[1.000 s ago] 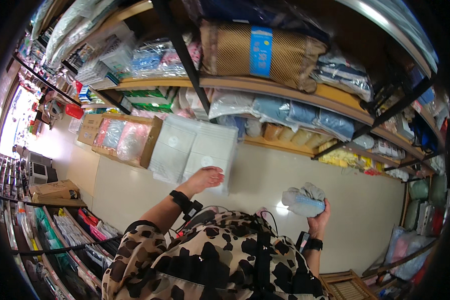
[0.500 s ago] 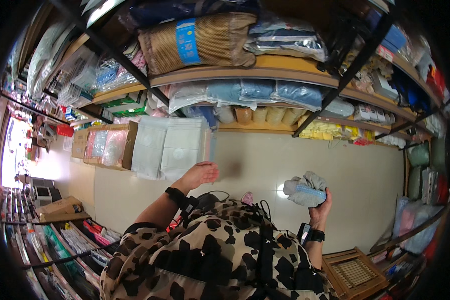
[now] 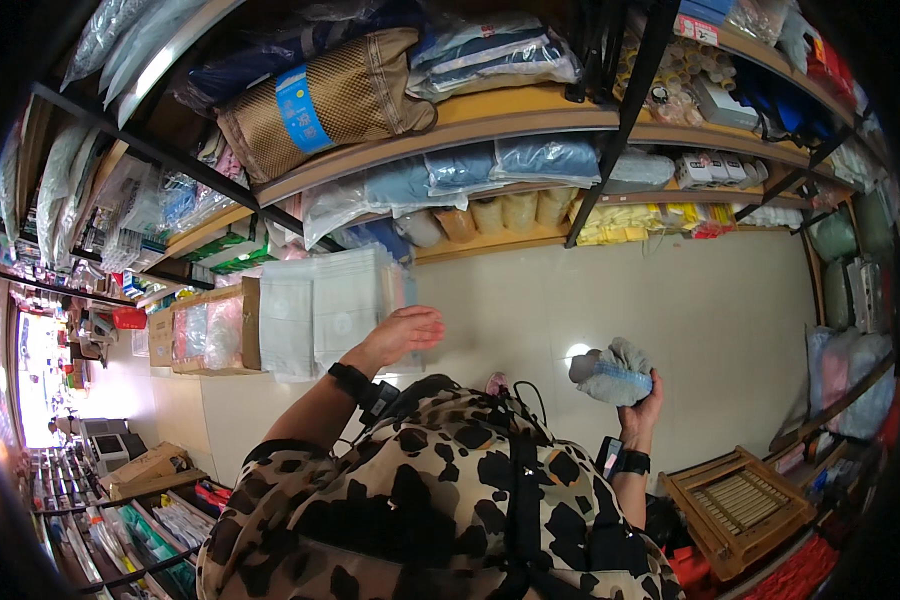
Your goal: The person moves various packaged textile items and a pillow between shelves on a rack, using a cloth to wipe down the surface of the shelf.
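Observation:
Held out at the right, my right hand (image 3: 644, 412) is closed on the near right side of a grey cloth bundle (image 3: 613, 372) with a light blue band round it. The bundle hangs above the tiled floor, and its exact kind does not show. My left hand (image 3: 407, 335) is empty, its fingers stretched out side by side. It points right, beside the plastic-wrapped white packs (image 3: 348, 305) at the left, apparently without touching them. Dark straps with small devices circle both my wrists.
Shelves ahead hold a brown mesh bag (image 3: 320, 100), blue wrapped packs (image 3: 545, 160) and yellow packs (image 3: 630, 218). An open cardboard box (image 3: 251, 322) stands at the left. A wooden slatted frame (image 3: 740, 510) lies at the lower right. Low racks (image 3: 120, 535) line the lower left.
The view has turned and shifted, so the shelves sit further left and tilted. My right hand keeps hold of the bundle. My left hand appears slightly higher, still stretched out.

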The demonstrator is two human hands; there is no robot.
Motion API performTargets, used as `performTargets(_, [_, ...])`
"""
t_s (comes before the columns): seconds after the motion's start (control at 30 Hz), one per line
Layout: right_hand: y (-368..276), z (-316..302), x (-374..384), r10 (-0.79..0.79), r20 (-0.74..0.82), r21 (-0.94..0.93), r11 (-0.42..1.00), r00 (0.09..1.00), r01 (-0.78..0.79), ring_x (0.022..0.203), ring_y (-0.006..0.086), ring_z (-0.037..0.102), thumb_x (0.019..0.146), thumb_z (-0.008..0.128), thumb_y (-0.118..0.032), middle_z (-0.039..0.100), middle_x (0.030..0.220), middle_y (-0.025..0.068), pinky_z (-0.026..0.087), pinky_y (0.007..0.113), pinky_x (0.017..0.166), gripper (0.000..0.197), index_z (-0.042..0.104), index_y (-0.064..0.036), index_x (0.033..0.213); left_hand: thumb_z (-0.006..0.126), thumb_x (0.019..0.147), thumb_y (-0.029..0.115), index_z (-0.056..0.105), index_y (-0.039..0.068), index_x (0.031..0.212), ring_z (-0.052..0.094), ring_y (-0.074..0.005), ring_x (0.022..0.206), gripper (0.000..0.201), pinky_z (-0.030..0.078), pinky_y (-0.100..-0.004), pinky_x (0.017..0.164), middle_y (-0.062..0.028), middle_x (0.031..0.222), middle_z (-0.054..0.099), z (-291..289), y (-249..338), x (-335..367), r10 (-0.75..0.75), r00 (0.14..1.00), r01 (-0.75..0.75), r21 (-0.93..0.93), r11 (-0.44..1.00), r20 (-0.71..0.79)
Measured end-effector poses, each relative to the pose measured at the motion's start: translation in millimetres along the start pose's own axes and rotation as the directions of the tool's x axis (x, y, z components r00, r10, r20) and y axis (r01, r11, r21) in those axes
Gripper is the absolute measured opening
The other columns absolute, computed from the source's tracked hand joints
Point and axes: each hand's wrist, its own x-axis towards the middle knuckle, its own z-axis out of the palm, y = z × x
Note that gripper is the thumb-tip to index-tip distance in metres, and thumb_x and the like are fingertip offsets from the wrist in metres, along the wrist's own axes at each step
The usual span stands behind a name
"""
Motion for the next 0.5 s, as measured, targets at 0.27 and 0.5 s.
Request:
performTargets(0.27, [17,32,6,0.058,0.000,-0.115,0.992,0.998,-0.058,0.101,0.0260,0.052,0.082,0.053,-0.032,0.056,0.110,0.0097,0.040,0.039,0.090,0.039,0.052,-0.0049,0.110,0.051,0.088,0.023,0.048,0.003,0.109,0.056,-0.0222,0.093,0.030,0.046,-0.0326,0.083,-0.0117,0.099,0.056,-13,-19,-10,-0.021,0.999,0.019,-0.054,0.998,-0.036])
performTargets(0.5, [26,32,3,0.019,0.016,-0.123,0.992,1.000,-0.017,0.100,0.0269,0.053,0.083,0.050,-0.031,0.056,0.108,0.0110,0.040,0.039,0.089,0.039,0.051,-0.0028,0.110,0.050,0.088,0.021,0.049,0.003,0.108,0.058,-0.0207,0.091,0.026,0.048,-0.0318,0.081,-0.0116,0.098,0.057,-17,-4,-5,0.017,1.000,-0.017,-0.065,0.998,0.004])
